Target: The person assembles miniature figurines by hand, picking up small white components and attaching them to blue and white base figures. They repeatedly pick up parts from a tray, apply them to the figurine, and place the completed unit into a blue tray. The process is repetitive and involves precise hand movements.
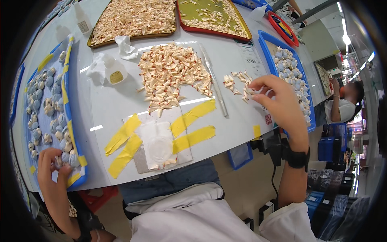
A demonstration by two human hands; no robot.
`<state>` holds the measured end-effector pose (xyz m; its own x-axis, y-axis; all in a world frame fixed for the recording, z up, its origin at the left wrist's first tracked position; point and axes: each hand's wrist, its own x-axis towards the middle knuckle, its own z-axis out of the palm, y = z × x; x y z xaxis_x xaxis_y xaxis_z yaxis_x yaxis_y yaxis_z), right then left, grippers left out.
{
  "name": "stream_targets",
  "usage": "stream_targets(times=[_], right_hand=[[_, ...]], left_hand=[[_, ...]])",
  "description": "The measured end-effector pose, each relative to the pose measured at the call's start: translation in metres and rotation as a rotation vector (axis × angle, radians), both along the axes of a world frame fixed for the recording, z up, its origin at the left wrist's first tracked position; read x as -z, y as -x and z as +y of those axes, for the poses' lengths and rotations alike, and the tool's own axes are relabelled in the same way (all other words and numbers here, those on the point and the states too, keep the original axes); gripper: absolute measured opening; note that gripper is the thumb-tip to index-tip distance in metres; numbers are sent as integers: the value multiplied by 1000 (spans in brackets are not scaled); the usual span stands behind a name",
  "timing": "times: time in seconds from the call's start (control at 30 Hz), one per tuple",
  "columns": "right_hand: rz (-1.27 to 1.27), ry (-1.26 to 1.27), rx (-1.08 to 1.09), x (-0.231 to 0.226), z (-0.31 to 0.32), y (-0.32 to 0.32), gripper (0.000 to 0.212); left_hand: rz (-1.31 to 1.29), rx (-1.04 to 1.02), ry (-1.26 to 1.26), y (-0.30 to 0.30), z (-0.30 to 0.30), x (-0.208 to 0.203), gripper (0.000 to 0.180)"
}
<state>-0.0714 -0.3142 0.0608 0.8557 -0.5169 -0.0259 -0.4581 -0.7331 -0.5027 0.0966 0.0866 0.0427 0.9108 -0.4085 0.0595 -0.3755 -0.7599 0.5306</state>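
At the left, my left hand (pixel 54 173) reaches into a blue tray (pixel 76 133) edged with yellow tape. Its thumb and fingers close around a small blue-and-white figurine piece (pixel 59 162), with several similar pieces lying about it. My right hand (pixel 280 101) is over a small group of cream pointed pieces (pixel 229 82) with red tips, right of the middle. Thumb and forefinger are bent toward each other at one cream piece (pixel 249 92), partly hidden by the fingertips. A large pile of the same pieces (pixel 173 74) spreads across the table's middle.
Yellow tape (pixel 193 135) flanks a white pad with a clear round disc (pixel 159 148) at the near edge. A pen-like tool (pixel 217 92) lies beside the pile. Glue bottles (pixel 115 74), crumpled tissue (pixel 126 47), piece-filled trays (pixel 135 20) and a right-hand blue tray (pixel 266 44) surround it. Another person (pixel 342 103) sits right.
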Motion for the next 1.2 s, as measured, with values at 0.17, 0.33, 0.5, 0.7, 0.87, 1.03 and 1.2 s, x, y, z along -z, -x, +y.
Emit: stream_targets(times=[0.17,0.33,0.5,0.7,0.87,1.03,1.2], right_hand=[[92,118,-35,5,9,-16,15],[17,202,-72,13,7,-12,13],[-21,82,-10,10,12,-15,12],[46,158,-125,7,11,-19,8],[-52,212,-85,12,6,-15,7],[-65,151,-178,10,2,-13,10],[54,166,-215,10,-3,-14,11]], left_hand=[[49,12,295,-15,3,17,32],[-60,-59,392,-13,11,10,19],[-71,-24,538,14,5,1,19],[147,128,517,25,-22,9,13],[186,98,494,24,-2,5,13],[126,75,517,20,15,13,15],[59,79,528,18,21,17,17]])
